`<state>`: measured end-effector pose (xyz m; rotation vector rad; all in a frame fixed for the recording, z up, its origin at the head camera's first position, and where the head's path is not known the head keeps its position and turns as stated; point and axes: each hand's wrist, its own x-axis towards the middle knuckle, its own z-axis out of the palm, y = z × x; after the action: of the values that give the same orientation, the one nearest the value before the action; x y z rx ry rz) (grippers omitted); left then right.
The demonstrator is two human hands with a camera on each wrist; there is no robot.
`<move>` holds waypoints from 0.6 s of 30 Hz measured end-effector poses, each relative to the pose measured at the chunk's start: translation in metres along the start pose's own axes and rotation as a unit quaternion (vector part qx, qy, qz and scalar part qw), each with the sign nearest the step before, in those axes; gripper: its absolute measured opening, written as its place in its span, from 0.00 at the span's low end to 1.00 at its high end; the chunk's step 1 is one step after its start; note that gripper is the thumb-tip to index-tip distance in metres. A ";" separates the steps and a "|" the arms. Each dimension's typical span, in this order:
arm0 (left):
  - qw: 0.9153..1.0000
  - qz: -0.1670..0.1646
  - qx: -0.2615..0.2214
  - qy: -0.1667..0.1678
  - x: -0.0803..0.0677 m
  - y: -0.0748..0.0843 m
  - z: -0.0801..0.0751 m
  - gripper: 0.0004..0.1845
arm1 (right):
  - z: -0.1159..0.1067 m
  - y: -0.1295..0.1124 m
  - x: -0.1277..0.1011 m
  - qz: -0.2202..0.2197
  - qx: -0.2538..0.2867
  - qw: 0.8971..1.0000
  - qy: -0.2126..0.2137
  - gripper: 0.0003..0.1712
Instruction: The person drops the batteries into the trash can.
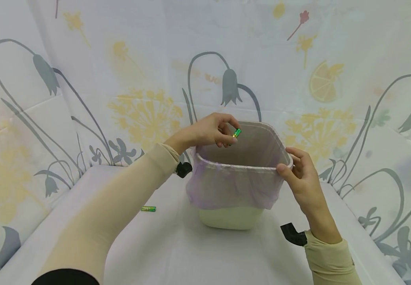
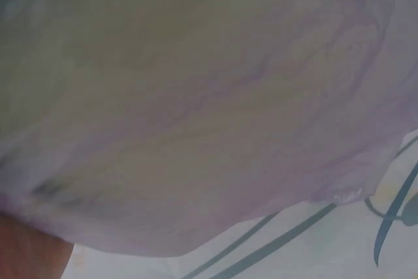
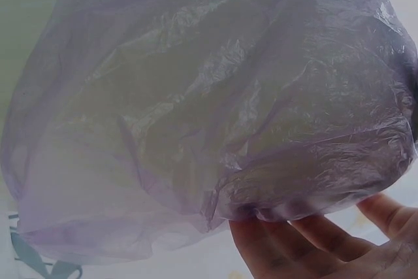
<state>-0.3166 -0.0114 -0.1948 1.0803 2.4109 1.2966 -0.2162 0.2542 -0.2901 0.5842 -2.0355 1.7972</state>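
Note:
My left hand point(image 1: 214, 130) pinches a small green battery point(image 1: 236, 133) over the mouth of a pale bin point(image 1: 226, 218). A thin purple bag point(image 1: 235, 186) lines the bin and folds down over its rim. At the bin's right corner, my right hand point(image 1: 301, 178) grips the bag-covered rim, with the thumb in front and fingers behind. In the right wrist view its fingers point(image 3: 326, 236) press against the bag's edge. The left wrist view is mostly filled by the bag point(image 2: 196, 129), with a bit of skin at the lower left; the battery is hidden there.
A second green battery point(image 1: 148, 208) lies on the white tablecloth point(image 1: 177, 253), left of the bin and close to my left forearm. Behind the table hangs a flower-printed cloth point(image 1: 148, 71), which also comes down along both sides.

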 end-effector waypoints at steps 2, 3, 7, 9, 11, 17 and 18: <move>1.000 0.000 0.020 0.001 0.001 -0.001 0.002 0.19 | 0.000 0.000 0.000 -0.001 0.002 1.000 -0.001 0.28; 1.000 0.000 0.029 0.002 0.002 -0.002 0.003 0.19 | 0.000 0.000 0.001 -0.001 0.002 1.000 -0.001 0.28; 0.997 -0.001 0.071 0.008 0.002 -0.003 0.006 0.18 | 0.000 0.000 0.001 0.000 0.003 1.000 0.000 0.28; 0.996 -0.004 0.090 0.012 0.002 -0.003 0.007 0.17 | 0.000 0.000 0.001 0.001 0.003 1.000 0.001 0.28; 0.994 -0.007 0.105 0.014 0.003 -0.003 0.008 0.17 | 0.000 0.000 0.001 0.002 0.004 1.000 0.002 0.28; 0.992 -0.006 0.123 0.019 0.003 -0.005 0.009 0.17 | 0.000 0.001 0.002 0.003 0.005 1.000 0.001 0.28; 0.992 -0.004 0.124 0.020 0.003 -0.005 0.010 0.17 | 0.000 0.001 0.002 0.003 0.004 1.000 0.001 0.28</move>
<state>-0.3167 -0.0045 -0.2039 1.1122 2.6566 1.0443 -0.2182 0.2539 -0.2899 0.5777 -2.0309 1.8102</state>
